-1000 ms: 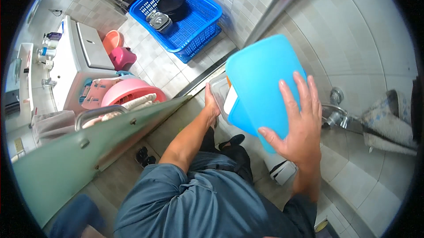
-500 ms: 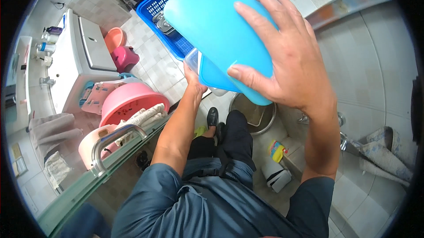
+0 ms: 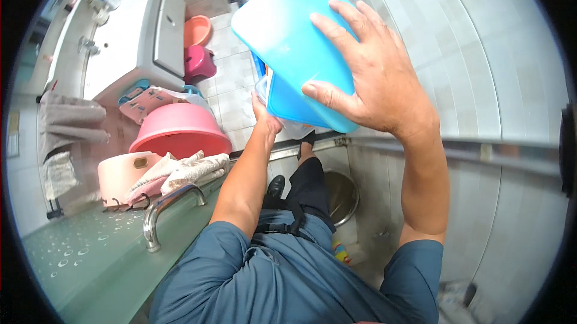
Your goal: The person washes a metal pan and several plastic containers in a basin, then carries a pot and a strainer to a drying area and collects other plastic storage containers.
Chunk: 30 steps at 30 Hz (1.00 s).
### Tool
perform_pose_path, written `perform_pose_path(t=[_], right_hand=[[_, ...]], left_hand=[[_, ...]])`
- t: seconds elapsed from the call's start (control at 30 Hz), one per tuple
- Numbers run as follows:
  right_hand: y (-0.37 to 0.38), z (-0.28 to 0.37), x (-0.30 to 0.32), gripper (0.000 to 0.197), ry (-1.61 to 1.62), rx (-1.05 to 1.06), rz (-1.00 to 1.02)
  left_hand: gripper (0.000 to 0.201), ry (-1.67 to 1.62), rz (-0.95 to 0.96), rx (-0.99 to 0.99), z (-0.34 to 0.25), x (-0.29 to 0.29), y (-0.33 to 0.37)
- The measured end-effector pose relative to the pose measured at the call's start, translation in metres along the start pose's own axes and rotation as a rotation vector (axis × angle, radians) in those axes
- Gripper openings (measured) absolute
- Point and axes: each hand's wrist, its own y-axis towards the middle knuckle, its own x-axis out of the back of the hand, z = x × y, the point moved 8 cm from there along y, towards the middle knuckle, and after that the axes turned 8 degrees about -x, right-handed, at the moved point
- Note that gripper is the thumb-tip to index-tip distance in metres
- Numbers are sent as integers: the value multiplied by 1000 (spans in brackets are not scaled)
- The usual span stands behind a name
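A large light-blue plastic lid (image 3: 282, 29) slants over the upper middle of the head view. Beneath it are a second blue lid (image 3: 285, 101) and a clear plastic container (image 3: 294, 130), mostly covered. My left hand (image 3: 265, 116) is closed around the container's lower left side, its fingers partly hidden. Lying over the big lid's right part, my right hand (image 3: 381, 77) has its fingers and thumb spread across the top surface. A strip of the blue basket (image 3: 258, 65) shows behind the lid.
On the left, a glass door with a metal handle (image 3: 157, 216) stands beside my arm. Beyond it are a pink basin (image 3: 174, 125), cloths (image 3: 195, 171), a pink stool (image 3: 198, 62) and a white washstand (image 3: 129, 41). A raised threshold (image 3: 288, 151) crosses ahead; a metal basin (image 3: 342, 195) sits near my leg.
My view has shifted forward and turned toward the doorway, and a foot is now at the threshold. Both hands keep their places on the lids and container. The blue basket is now mostly hidden.
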Motion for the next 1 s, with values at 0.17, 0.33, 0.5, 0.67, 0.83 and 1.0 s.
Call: perform_pose_path(t=[0.17, 0.33, 0.5, 0.67, 0.83, 1.0], right_hand=[[70, -28, -28, 73, 116, 98, 12], [129, -87, -49, 76, 204, 87, 118], [181, -118, -40, 78, 261, 123, 176], [229, -122, -26, 79, 226, 174, 176], [279, -94, -18, 79, 208, 263, 145], [339, -44, -41, 80, 212, 349, 114]], left_hand=[[82, -2, 71, -58, -35, -7, 44], [74, -96, -269, -94, -49, -60, 35], [84, -80, -247, -138, -63, -99, 63], [84, -100, -232, -194, -89, -133, 92], [84, -170, -191, -261, -139, -153, 112], [85, -169, -225, -341, -217, -145, 121]])
